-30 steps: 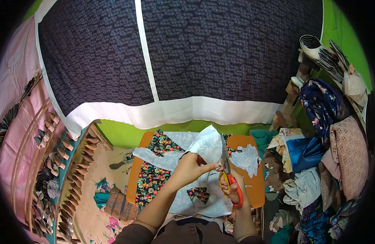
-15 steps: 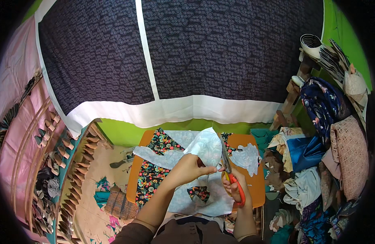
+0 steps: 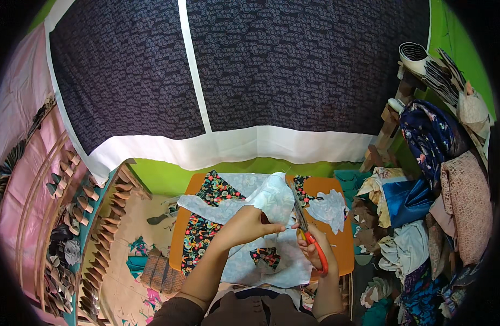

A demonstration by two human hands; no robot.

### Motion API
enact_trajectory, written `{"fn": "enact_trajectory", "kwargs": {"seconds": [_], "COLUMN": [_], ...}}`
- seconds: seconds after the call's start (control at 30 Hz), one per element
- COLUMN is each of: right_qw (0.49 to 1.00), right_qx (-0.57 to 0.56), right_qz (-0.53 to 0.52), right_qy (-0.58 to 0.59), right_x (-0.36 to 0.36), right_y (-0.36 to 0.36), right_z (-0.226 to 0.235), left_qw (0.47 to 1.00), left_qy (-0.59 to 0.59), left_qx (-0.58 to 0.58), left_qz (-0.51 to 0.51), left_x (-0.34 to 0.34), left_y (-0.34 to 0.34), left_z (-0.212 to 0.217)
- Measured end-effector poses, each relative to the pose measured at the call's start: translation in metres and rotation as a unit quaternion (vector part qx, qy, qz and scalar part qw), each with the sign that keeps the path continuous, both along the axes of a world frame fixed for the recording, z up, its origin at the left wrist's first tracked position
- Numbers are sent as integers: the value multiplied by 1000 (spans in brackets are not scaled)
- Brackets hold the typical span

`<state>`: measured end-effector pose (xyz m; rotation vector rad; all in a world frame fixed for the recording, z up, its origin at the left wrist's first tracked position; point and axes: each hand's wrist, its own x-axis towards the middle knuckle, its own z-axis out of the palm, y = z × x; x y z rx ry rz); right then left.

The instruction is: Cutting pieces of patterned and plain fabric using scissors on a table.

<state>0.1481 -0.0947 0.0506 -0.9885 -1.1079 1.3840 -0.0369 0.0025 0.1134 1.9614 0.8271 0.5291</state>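
My left hand (image 3: 247, 225) pinches a pale fabric piece (image 3: 273, 194) and holds it up above the table. In my right hand (image 3: 315, 247) is a pair of scissors with orange-red handles (image 3: 319, 251). Their blades point up and away along the right edge of the raised piece. Whether the blades are parted is hard to make out. Beneath my hands, dark floral fabric (image 3: 195, 234) lies with its pale reverse side showing in places. A small dark floral scrap (image 3: 265, 258) rests on the pale cloth near me.
An orange table (image 3: 345, 247) carries the cloth, with a crumpled pale scrap (image 3: 328, 211) at its right. Racks of wooden shoe lasts (image 3: 100, 255) curve along the left. Heaped fabrics (image 3: 404, 244) crowd the right side. A dark patterned curtain (image 3: 293, 70) hangs beyond.
The raised fabric piece has tilted and folded slightly, its top edge shifting a little. Both hands stay in nearly the same place, still holding the fabric and the scissors.
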Motion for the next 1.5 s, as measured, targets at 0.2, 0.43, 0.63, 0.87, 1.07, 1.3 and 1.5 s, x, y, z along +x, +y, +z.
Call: {"fn": "enact_trajectory", "kwargs": {"seconds": [0.2,0.43,0.63,0.87,1.07,1.3,1.5], "right_qw": [995,984,999,999,998,999,1000], "right_qx": [35,63,32,33,-54,-24,-15], "right_qz": [-36,-52,16,16,-1,-26,18], "right_qy": [-80,-157,-34,-27,-20,-9,-10], "right_x": [1,-14,-19,-16,-20,-22,-14], "right_y": [-1,-5,-8,-8,-10,-12,-11], "right_z": [-5,-6,-14,-17,-2,-6,-11], "left_qw": [978,910,906,916,914,904,908], "left_qy": [-201,-355,-350,-332,-331,-377,-376], "left_qx": [-61,-126,-125,-88,-93,-65,-98], "left_qz": [2,175,203,205,214,190,157], "left_x": [8,29,38,40,37,38,35], "left_y": [3,-8,-12,-14,-15,-10,-9], "left_z": [-24,-26,-30,-31,-26,-32,-27]}}
